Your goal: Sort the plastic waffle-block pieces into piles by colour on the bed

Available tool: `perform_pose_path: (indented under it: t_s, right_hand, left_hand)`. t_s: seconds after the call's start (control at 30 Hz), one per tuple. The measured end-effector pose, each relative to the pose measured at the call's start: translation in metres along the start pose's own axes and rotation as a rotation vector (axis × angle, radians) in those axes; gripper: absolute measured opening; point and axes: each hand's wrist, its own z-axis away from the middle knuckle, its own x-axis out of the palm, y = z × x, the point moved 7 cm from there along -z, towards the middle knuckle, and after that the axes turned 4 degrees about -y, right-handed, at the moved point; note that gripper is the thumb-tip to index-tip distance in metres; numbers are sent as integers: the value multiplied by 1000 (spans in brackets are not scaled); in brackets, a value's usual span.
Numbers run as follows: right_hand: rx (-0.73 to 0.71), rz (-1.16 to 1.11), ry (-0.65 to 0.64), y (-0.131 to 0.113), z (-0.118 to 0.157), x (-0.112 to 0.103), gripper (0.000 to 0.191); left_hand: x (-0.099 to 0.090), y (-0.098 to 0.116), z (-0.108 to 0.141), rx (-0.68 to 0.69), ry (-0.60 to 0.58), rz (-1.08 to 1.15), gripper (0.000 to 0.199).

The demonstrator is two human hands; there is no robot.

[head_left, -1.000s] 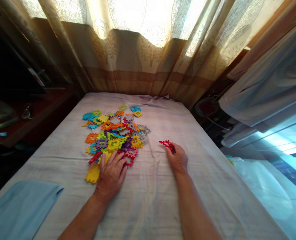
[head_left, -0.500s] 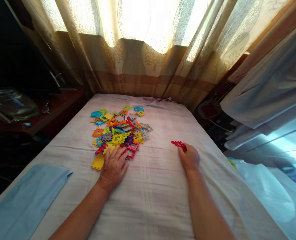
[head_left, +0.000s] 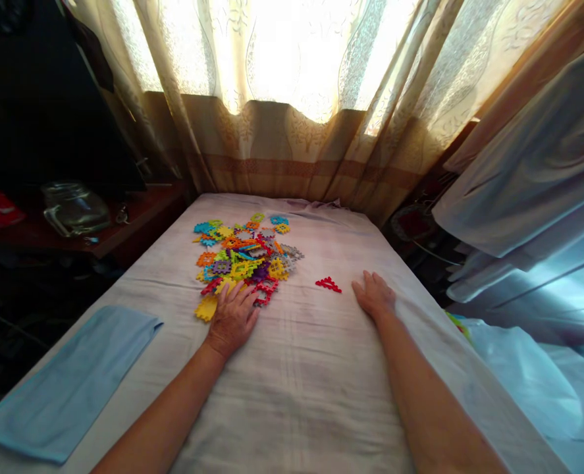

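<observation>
A pile of colourful notched plastic pieces (head_left: 242,253) lies on the pale sheet. My left hand (head_left: 232,319) rests open at the near edge of the pile, its fingertips over yellow and red pieces. Right of the pile, a red triangular piece (head_left: 328,284) lies alone on the sheet. Just to the right of that piece is my right hand (head_left: 374,294), open and palm down, not touching it.
A folded blue cloth (head_left: 74,382) lies at the left of the sheet. On a dark wooden surface (head_left: 143,214) at the left stands a glass jar (head_left: 77,209). Curtains (head_left: 292,145) hang behind; fabric (head_left: 529,158) hangs at the right, above a plastic bag (head_left: 519,368).
My right hand has let go of the red triangular piece, which now lies flat on the sheet to its left. My left hand stays at the pile. The view has shifted slightly.
</observation>
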Motion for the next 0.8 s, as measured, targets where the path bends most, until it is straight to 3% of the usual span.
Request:
perform_pose_path:
  t_s: [0.13, 0.53, 0.67, 0.73, 0.8]
  right_hand:
    - [60, 126, -216, 26, -19, 4, 65]
    - [131, 94, -148, 45, -43, -8, 59]
    - [122, 50, -85, 14, -35, -9, 49]
    - [-34, -48, 34, -25, -19, -12, 45]
    - [-292, -243, 165, -75, 9, -16, 38]
  left_hand:
    - [0, 0, -1, -19, -4, 0, 32]
    - [2, 4, 4, 4, -9, 35, 29]
    - [-7, 4, 13, 28, 31, 80, 27]
    - [-11, 1, 17, 26, 52, 100, 27]
    - [-16, -6, 19, -7, 83, 114, 26]
